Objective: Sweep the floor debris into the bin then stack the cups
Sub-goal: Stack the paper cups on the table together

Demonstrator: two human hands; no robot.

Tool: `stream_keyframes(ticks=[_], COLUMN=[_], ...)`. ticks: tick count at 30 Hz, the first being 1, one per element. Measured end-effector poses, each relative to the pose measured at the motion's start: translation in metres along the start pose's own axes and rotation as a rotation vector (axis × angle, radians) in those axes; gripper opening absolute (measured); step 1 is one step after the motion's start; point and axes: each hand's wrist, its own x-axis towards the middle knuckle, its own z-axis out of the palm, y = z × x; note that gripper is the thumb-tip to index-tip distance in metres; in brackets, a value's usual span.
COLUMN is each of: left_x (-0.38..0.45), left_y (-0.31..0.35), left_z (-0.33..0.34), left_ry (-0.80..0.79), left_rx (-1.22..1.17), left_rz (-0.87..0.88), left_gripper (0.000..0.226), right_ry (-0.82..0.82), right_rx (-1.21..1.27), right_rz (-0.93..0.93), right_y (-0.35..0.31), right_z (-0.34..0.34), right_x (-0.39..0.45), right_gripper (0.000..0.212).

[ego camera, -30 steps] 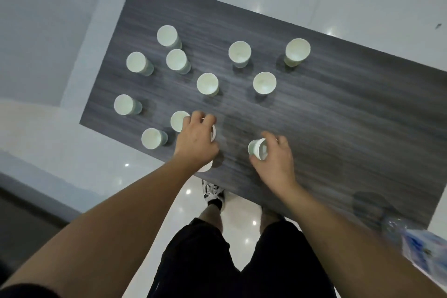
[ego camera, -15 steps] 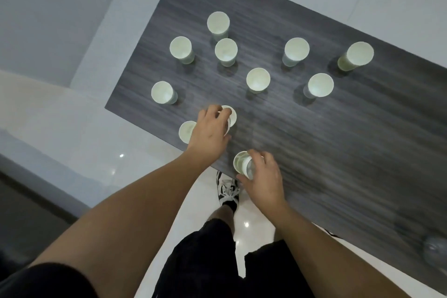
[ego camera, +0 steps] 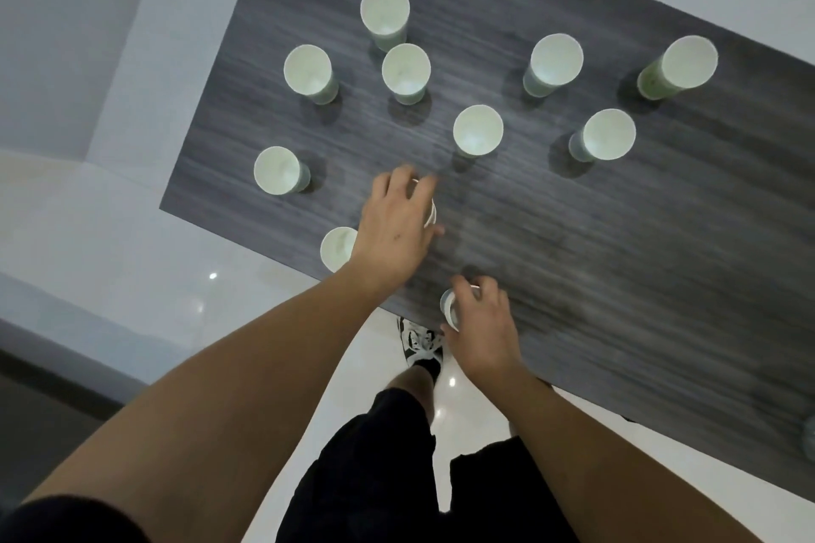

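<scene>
On the dark bench (ego camera: 617, 278), nine cups (ego camera: 478, 130) stand single. A small stack (ego camera: 430, 212) is gripped by the left hand (ego camera: 394, 229), one cup (ego camera: 450, 305) by the right hand (ego camera: 483, 328); stacking is barely begun.

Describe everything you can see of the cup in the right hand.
The cup is a small pale cup, paper by the look of it, with a white rim and inside. The right hand grips it, fingers curled over it, so most of its body is hidden. It is tilted, its mouth facing left, near the front edge of the dark wood-grain table. Whether it touches the tabletop cannot be told.
</scene>
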Motion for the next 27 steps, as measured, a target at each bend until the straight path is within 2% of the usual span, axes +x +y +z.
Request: stream_keyframes(ticks=[3, 6, 10, 13, 21, 27], left_x=[0.003, 0.006, 0.008, 0.001, -0.038, -0.056], left_y=[-0.006, -0.007, -0.002, 0.003, -0.012, -0.068], left_z=[0.012, 0.025, 0.026, 0.010, -0.073, -0.109], left_ry=[-0.129, -0.262, -0.260, -0.197, 0.174, 0.256], left_rx=[0.073, 0.104, 0.084, 0.049, 0.031, 0.038], left_rz=[-0.013, -0.026, -0.054, -0.093, -0.274, -0.359], left_gripper=[0.070, 0.079, 0.061, 0.054, 0.049, 0.048], right_ry=[0.015, 0.104, 0.191, 0.195, 0.206, 0.219], right_rx=[0.044, 0.117, 0.178, 0.228, 0.224, 0.266], right_rz=[0.028, 0.057, 0.076, 0.076, -0.217, -0.326], right_y=[0.001, 0.008, 0.020, 0.020, -0.039, -0.097], right_z=[-0.005, -0.011, -0.018, -0.025, -0.057, -0.054], right_x=[0.001, -0.002, -0.004, -0.003, -0.003, -0.002], right_gripper=[0.070, 0.066, 0.065, 0.065, 0.065, 0.063])
